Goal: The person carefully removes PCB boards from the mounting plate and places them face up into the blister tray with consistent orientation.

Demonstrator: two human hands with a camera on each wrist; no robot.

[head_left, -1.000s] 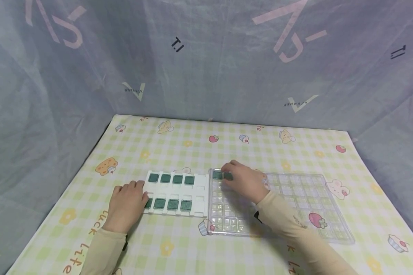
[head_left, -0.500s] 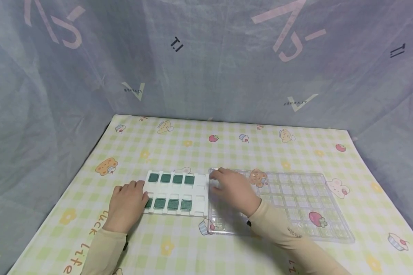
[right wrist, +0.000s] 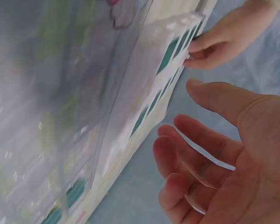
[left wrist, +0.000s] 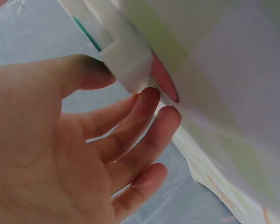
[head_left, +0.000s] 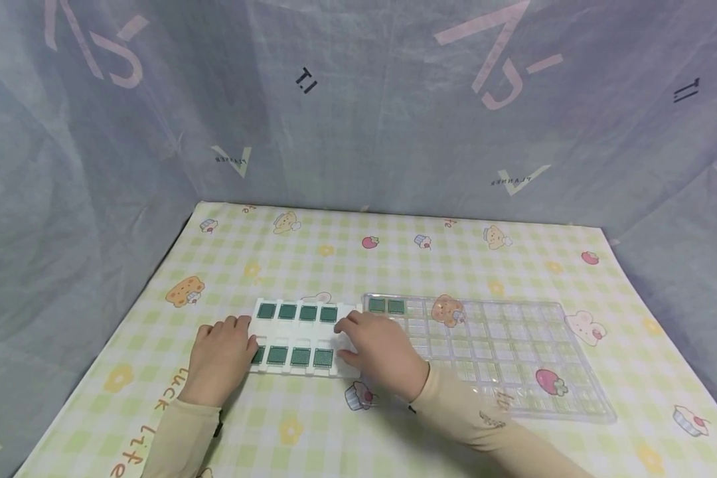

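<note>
A white tray (head_left: 295,330) carries two rows of green square chips (head_left: 301,356), and its right end has bare slots. My left hand (head_left: 220,358) holds the tray's left end, thumb near a lower-row chip; in the left wrist view its thumb (left wrist: 91,73) and fingertips meet the tray's edge. Over the right end of the white tray is my right hand (head_left: 385,352), fingers loosely bent and nothing between them. Two chips (head_left: 396,306) sit side by side in the top-left cells of a clear compartment tray (head_left: 516,348), which the right hand and forearm partly cover.
The two trays lie side by side, nearly edge to edge, on a checked tablecloth (head_left: 311,265) with printed cartoon figures. Grey-blue fabric (head_left: 382,119) hangs behind the table and along both sides.
My right hand has moved left, from the chips in the clear tray to the right end of the white tray, uncovering both chips. The left hand has stayed in place.
</note>
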